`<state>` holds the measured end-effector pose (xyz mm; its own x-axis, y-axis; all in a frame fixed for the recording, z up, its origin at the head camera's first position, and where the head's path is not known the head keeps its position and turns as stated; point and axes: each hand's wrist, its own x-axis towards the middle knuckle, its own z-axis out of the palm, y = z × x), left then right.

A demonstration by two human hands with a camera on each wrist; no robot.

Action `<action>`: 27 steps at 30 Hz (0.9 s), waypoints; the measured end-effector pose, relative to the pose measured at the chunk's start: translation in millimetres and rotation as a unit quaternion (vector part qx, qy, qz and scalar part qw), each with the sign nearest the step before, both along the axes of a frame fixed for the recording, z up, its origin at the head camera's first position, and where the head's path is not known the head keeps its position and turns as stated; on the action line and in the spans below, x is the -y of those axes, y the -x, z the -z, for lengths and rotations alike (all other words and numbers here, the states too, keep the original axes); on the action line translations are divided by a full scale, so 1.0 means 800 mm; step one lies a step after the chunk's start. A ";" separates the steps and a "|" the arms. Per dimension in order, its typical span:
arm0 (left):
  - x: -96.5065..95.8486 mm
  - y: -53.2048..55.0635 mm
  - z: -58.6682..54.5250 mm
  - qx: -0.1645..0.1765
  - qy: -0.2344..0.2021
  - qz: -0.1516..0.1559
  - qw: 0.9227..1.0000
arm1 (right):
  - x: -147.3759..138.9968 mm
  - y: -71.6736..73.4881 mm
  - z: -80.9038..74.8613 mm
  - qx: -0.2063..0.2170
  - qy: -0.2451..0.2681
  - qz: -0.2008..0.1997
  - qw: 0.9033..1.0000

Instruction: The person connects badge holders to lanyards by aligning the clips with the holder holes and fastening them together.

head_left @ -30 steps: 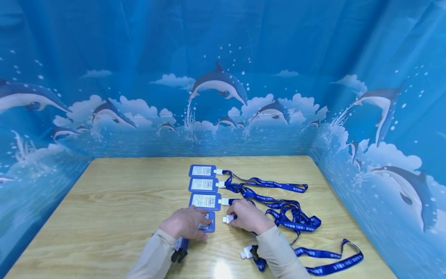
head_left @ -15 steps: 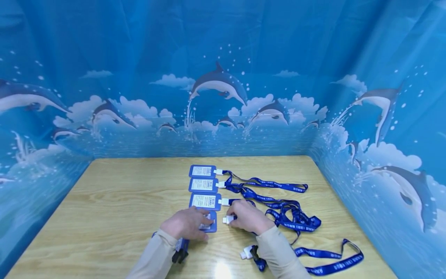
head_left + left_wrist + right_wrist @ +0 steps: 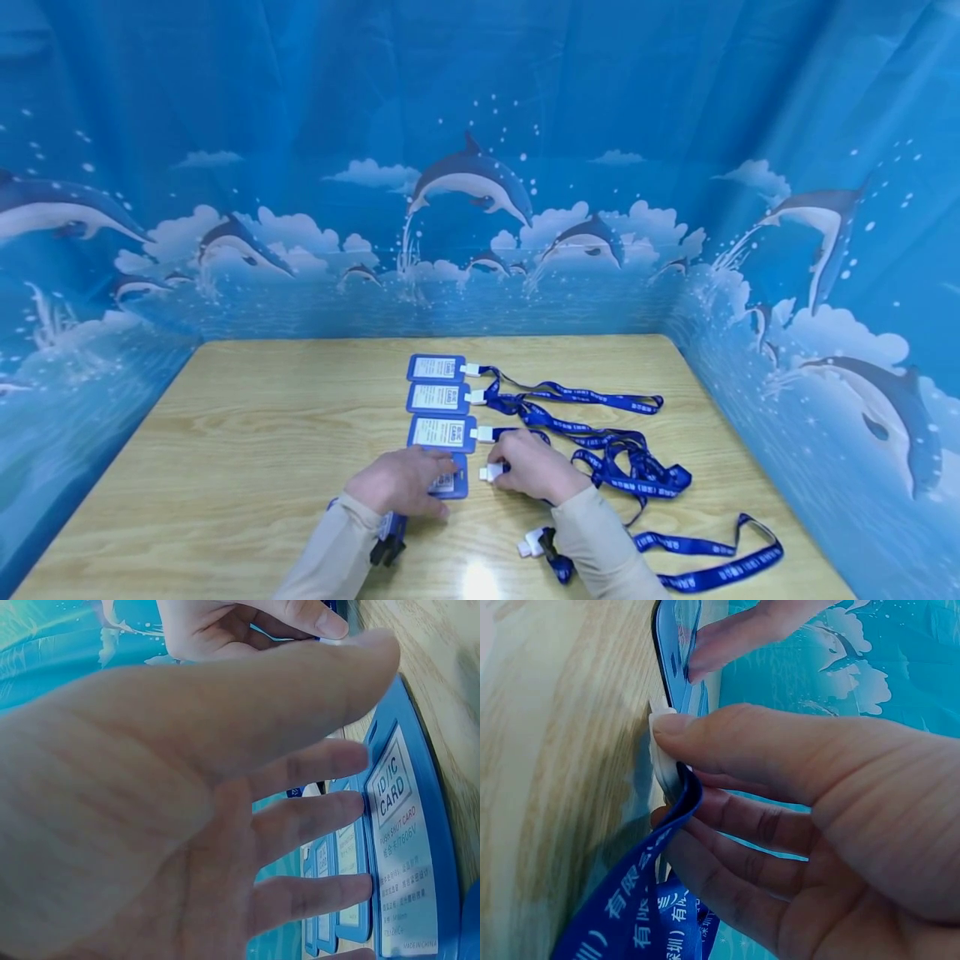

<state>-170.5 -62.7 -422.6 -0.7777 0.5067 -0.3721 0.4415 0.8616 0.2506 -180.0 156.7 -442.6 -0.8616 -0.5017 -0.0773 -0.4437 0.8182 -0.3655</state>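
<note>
My left hand (image 3: 401,482) lies over a blue badge holder (image 3: 456,485), the nearest in a column of badge holders. In the left wrist view its fingers are nearly straight, with fingertips at the edge of the badge holder (image 3: 405,840), which shows a printed "ID/IC CARD" insert. To the right, my right hand (image 3: 534,467) pinches the white plastic clip (image 3: 660,754) of a blue lanyard (image 3: 630,889) between thumb and fingers. The clip's tip points left toward the badge holder's slotted end, a small gap apart. Part of that badge holder is hidden under my left hand.
Three badge holders (image 3: 439,433) with lanyards (image 3: 592,398) clipped on lie behind my hands, their straps trailing right. Beside my left forearm is another blue badge holder (image 3: 392,527) with black pieces (image 3: 387,550). A loose lanyard (image 3: 720,575) lies front right, its white clip (image 3: 530,543) by my right sleeve.
The badge holder under my left hand has slid slightly right, toward the white clip. My left fingers have shifted a little on it; my right hand stays in place.
</note>
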 end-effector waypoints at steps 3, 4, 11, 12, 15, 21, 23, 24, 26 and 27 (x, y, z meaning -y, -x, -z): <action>0.000 0.000 0.000 0.002 0.002 0.004 1.000 | 0.000 0.000 0.000 -0.001 0.000 0.000 1.000; 0.000 0.000 0.000 0.003 0.004 0.005 1.000 | 0.000 0.000 0.000 0.000 0.000 0.001 1.000; 0.000 0.001 0.000 -0.002 0.026 0.021 0.999 | 0.000 0.000 -0.001 0.009 -0.003 0.006 1.000; -0.001 0.001 0.000 -0.003 0.027 0.022 0.999 | 0.000 0.001 -0.001 0.010 -0.002 0.005 1.000; -0.001 0.001 0.000 -0.005 0.029 0.023 0.999 | 0.000 0.002 -0.001 0.011 0.000 0.005 1.000; -0.002 0.001 0.001 -0.011 0.029 0.024 0.999 | 0.000 0.003 -0.001 0.010 -0.002 0.005 1.000; -0.003 0.001 0.002 -0.012 0.030 0.026 0.999 | -0.001 0.002 0.000 0.006 -0.004 0.004 1.000; -0.003 0.000 0.002 -0.012 0.030 0.027 0.999 | -0.001 0.001 0.000 0.004 -0.005 0.003 1.000; -0.003 0.000 0.002 -0.013 0.031 0.029 0.999 | -0.001 0.001 0.001 -0.002 -0.005 0.001 1.000; -0.003 0.000 0.002 -0.013 0.031 0.030 0.999 | -0.001 0.000 0.002 -0.004 -0.006 0.000 1.000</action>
